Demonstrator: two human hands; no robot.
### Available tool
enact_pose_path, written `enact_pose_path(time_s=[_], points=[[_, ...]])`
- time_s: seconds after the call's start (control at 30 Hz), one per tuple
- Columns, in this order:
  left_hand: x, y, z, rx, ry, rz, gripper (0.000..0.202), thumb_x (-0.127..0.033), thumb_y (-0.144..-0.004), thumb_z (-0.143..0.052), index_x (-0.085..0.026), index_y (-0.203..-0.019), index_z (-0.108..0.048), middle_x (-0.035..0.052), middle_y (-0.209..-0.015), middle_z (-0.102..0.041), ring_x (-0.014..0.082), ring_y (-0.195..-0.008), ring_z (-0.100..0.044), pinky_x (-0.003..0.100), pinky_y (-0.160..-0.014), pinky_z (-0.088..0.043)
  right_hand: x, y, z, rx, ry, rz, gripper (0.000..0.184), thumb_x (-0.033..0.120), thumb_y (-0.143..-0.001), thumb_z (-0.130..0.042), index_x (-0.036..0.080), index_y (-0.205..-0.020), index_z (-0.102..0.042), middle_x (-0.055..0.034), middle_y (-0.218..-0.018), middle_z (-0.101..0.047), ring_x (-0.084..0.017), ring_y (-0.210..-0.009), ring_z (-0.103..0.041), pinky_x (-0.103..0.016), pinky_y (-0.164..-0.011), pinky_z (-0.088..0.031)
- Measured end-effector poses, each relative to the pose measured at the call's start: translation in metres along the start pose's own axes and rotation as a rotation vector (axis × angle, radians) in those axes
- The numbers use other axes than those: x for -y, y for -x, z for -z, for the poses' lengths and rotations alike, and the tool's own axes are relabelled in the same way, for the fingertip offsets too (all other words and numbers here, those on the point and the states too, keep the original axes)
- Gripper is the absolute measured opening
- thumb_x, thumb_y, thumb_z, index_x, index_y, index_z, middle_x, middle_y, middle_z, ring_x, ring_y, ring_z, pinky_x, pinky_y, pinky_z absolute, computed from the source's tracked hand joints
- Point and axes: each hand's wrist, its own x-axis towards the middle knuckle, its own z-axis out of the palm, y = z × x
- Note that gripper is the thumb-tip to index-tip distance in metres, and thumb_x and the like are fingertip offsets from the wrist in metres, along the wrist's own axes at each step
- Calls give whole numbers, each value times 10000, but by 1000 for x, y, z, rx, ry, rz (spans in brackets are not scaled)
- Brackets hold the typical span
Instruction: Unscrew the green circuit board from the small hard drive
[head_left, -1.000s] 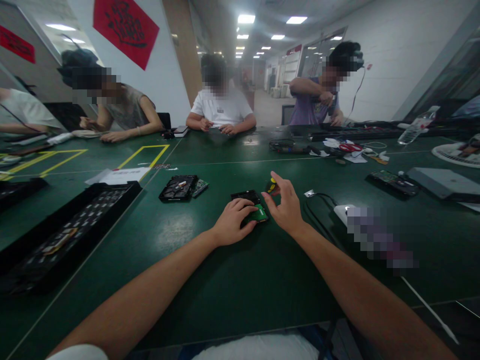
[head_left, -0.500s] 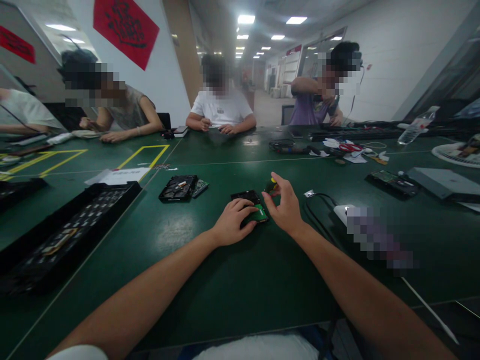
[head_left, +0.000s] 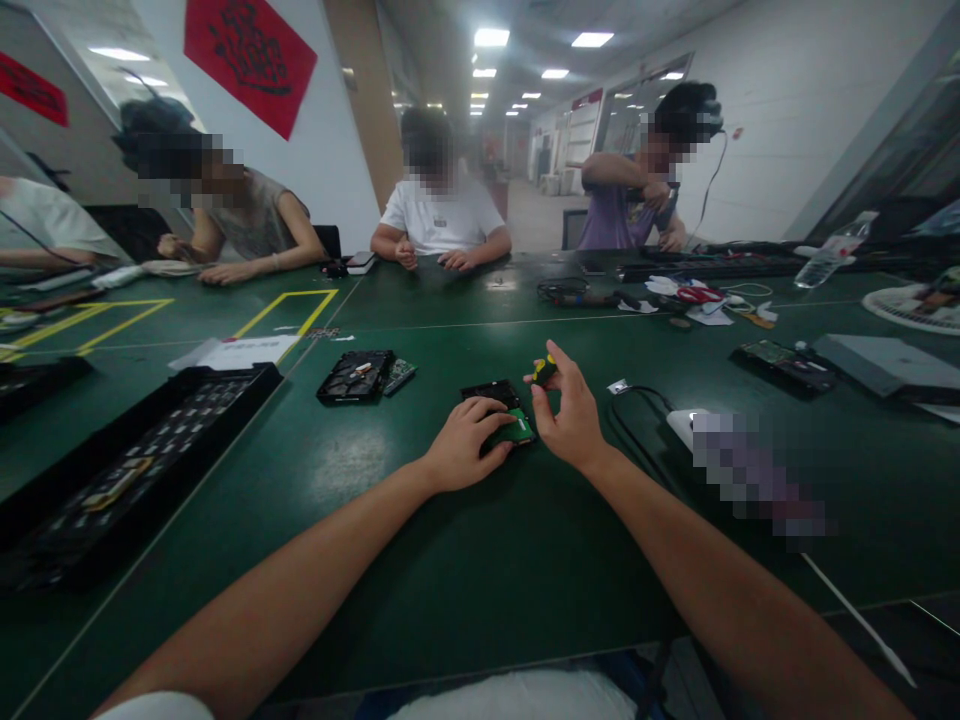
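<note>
On the green table in front of me lies a hard drive (head_left: 519, 430) with a green circuit board and a black casing. My left hand (head_left: 469, 443) is laid over its near side, fingers curled onto the board and thumb at the edge, holding it against the table. Just right of the drive, my right hand (head_left: 571, 415) is raised with a short yellow-and-black screwdriver (head_left: 544, 372) pinched between its fingers. The tool's handle shows; I cannot make out its tip. Left of the drive sit a black drive case (head_left: 354, 378) and a loose circuit board (head_left: 400, 375).
A long black tray (head_left: 150, 460) stretches along the left. To the right are a pixelated white-ended object (head_left: 682, 425) with a black cable, another opened drive (head_left: 784, 365), a grey box (head_left: 885, 365) and a bottle (head_left: 836, 250). Several people sit across the table.
The screwdriver has turned in my right hand, so more of its yellow-and-black handle shows. My right hand has shifted very slightly; my left hand stays on the hard drive.
</note>
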Motion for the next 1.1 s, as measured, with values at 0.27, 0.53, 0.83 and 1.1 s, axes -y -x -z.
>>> enact_pose_path(time_s=[0.27,0.53,0.83,1.1], points=[[0,1,0,0,-6,-1,402,-381,-952,-635,-270,-1339,-640,110,-1363,-607,327,-1290,-543,556,-1105,-448,2,-4,1,-43,81,7,632,329,-984,-602,310,-1565,-354,-125,-1314,-595,-253,-1018,-638,-462,-838,-645],[1,1,-1,7,-15,4,417,-386,-951,-640,-267,-1350,-628,112,-1374,-603,330,-1291,-542,557,-1096,-451,2,-4,1,-31,83,2,700,330,-981,-617,315,-1602,-295,-120,-1286,-589,-247,-976,-636,-489,-872,-639],[-1,0,1,6,1,0,414,-373,-950,-637,-280,-1353,-633,108,-1359,-612,328,-1279,-548,555,-1091,-455,-1,1,-5,-49,-32,-25,649,301,-1003,-571,287,-1589,-293,-161,-1459,-518,-249,-1070,-699,-473,-929,-647],[-1,0,1,1,-11,-8,395,-371,-951,-637,-263,-1331,-640,107,-1363,-611,319,-1285,-545,543,-1101,-450,3,-3,0,-65,63,5,672,318,-970,-638,310,-1574,-341,-123,-1280,-578,-256,-1024,-645,-491,-890,-642]])
